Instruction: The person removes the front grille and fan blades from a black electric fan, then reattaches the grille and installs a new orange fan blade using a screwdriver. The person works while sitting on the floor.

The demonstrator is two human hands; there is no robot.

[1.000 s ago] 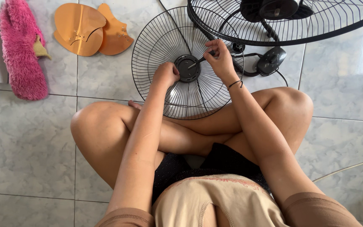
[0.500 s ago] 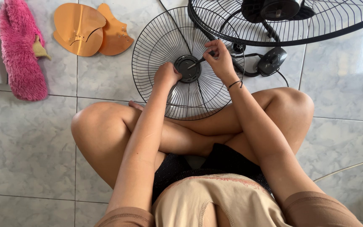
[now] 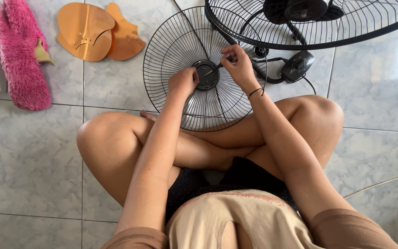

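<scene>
Hardly anything has moved vs half a sec ago: both hands sit at the same spot on the fan guard hub, right hand maybe shifted a touch.

Floor is grey tile w/ dark grout lines. Person sits cross-legged mid-floor, knees spread to left & right. Open tile on lower left and right side of floor; far edge is crowded.

Wire guard [image 3: 180, 55] lies flat on floor just past the shins, near rim tucked over the crossed legs. 2nd, bigger fan cage [image 3: 346, 32] w/ motor sits at far right corner, its rim overlapping the flat guard's right side. Black switch box [image 3: 298, 65] w/ cable lies just right of the guard, under the big cage.

Left hand [image 3: 184, 80] curled narrow, fingertips pressed on left side of round black hub [image 3: 207, 74]. Right hand [image 3: 239, 64] pinched shut on a thin screwdriver [image 3: 213, 69], tip at the hub. Black band on right wrist.

Count: 2 wire guards, 1 hub, 1 screwdriver, 2 orange fan blades [image 3: 86, 30] overlapping at far edge, left of guard. 1 pink fuzzy slipper [image 3: 21, 60] at far left corner, well apart from hands; another pink bit at the very edge, can't tell what.
</scene>
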